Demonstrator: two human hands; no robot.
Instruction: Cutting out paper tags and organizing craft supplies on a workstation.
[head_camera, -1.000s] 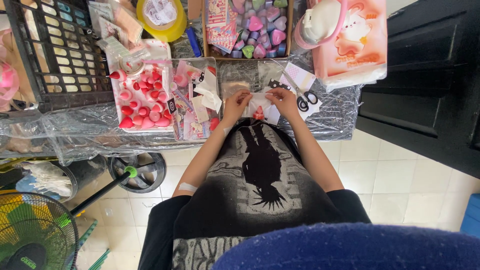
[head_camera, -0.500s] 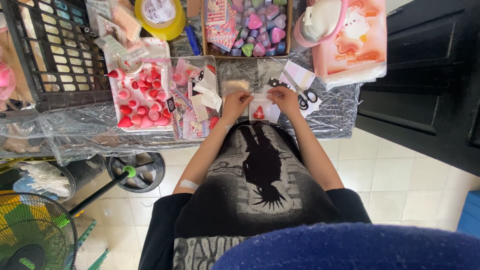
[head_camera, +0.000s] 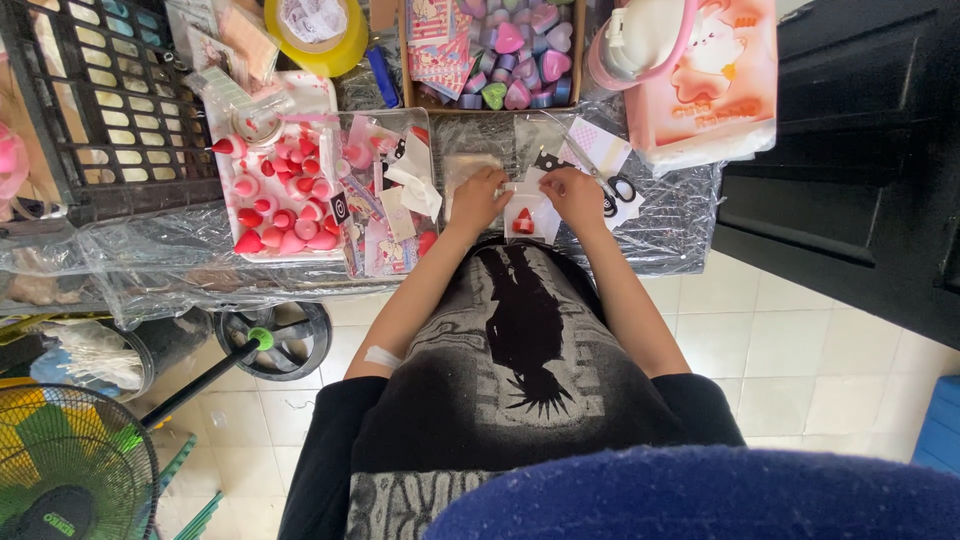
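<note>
My left hand (head_camera: 482, 196) and my right hand (head_camera: 574, 194) both pinch the top of a small clear plastic bag (head_camera: 526, 214) with a red heart-shaped piece (head_camera: 523, 221) inside. The bag hangs at the near edge of the plastic-covered table (head_camera: 180, 262), just above my black printed shirt. The fingers of both hands are closed on the bag's upper edge.
A white tray of red and pink hearts (head_camera: 281, 196) lies left of my hands. A cardboard box of pastel hearts (head_camera: 520, 55), a yellow tape roll (head_camera: 315, 32), scissors (head_camera: 612, 185) and a pink bag (head_camera: 710, 80) sit farther back. A black crate (head_camera: 110, 100) stands at left; a fan (head_camera: 70, 480) on the floor.
My hands have lowered the small bag slightly toward the table edge and shifted their pinch along its top; the red heart now shows inside it.
</note>
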